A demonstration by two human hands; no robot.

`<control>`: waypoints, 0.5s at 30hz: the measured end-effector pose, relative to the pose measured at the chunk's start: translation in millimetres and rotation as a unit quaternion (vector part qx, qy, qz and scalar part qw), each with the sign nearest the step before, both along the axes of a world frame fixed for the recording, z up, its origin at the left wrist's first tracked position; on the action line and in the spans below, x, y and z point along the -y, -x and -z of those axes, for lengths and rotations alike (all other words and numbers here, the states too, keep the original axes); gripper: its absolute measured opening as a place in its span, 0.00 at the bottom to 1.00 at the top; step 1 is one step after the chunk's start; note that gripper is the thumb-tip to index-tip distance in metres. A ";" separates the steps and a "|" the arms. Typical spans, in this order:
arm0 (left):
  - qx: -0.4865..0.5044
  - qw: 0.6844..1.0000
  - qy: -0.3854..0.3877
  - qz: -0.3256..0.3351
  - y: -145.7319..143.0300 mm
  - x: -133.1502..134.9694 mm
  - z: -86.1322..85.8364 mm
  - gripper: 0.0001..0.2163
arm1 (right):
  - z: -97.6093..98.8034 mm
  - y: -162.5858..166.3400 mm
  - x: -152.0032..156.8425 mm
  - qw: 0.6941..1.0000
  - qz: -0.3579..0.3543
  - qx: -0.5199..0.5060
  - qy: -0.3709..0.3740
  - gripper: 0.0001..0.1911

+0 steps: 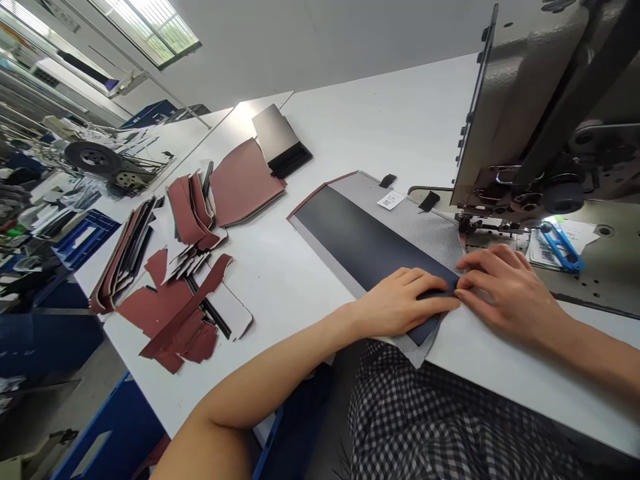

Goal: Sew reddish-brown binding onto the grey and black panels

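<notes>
A grey mesh fabric panel (430, 230) lies slantwise on the white table, edged partly in maroon. Along its near side rests a smooth dark strip (365, 243). My left hand (403, 300) presses over the strip's right end, thumb and fingers closed on the panel's right edge. Right beside it, my right hand (510, 287) pinches the same edge, and the fingertips of both hands nearly meet. A white label (391, 199) and two black tabs (429, 201) sit along the panel's far side. The panel's far right corner reaches the sewing machine's needle area (467, 223).
The sewing machine (540, 133) towers at the right; a blue thread snipper (563, 247) lies on its bed. Maroon pieces (245, 180) and scraps (170, 310) cover the table's left side. Behind them sits a dark block (283, 140). Blue crates (85, 237) stand beyond the left edge.
</notes>
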State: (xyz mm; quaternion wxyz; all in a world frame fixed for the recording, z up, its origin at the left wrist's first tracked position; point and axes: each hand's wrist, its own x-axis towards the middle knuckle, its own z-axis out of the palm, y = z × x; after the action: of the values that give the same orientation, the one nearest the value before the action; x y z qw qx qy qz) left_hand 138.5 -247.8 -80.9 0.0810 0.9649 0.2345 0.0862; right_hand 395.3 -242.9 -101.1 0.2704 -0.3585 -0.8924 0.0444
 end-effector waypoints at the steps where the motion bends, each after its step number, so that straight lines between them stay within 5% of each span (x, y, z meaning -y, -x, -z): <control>1: -0.003 0.999 -0.017 0.028 0.4 -4.0 0.4 0.16 | 1.0 1.6 1.0 1.000 0.017 -0.006 0.022 0.12; 8: -0.020 0.983 -0.103 0.150 4.6 -27.5 9.2 0.18 | 10.4 6.5 1.5 0.977 0.179 -0.053 0.100 0.15; 15: -0.022 0.988 -0.077 0.132 7.5 -26.3 16.2 0.18 | 5.0 -4.6 9.4 0.971 0.171 -0.082 0.145 0.18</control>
State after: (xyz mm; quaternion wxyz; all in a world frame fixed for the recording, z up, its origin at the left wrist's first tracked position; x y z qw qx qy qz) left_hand 131.0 -221.6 -97.1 0.0120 0.9924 0.0997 0.0711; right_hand 400.0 -252.3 -106.1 0.2913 -0.5358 -0.7771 0.1553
